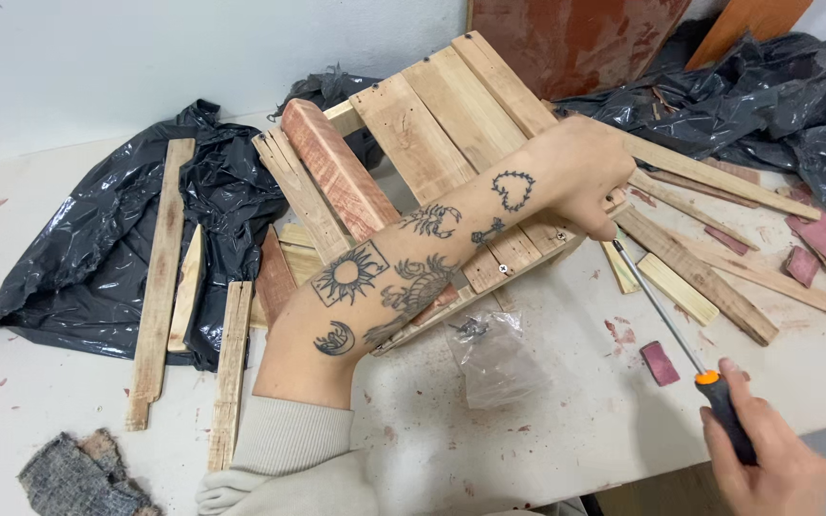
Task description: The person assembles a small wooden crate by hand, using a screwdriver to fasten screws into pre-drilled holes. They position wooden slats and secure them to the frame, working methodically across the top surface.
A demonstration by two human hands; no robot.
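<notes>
The screwdriver (666, 320) lies on a slant, its long shaft running from the black and orange handle at lower right up and left to the tip, which meets the near edge of the slatted wooden frame (451, 124) on the worktop (547, 430). Loose wooden strips (700, 277) crowd the right side of the shaft, a clear plastic bag (494, 358) lies left of it, and bare worktop shows beneath. The right hand (776, 459) is wrapped shut round the handle; the left hand (590, 167) curls over the frame's edge by the tip.
</notes>
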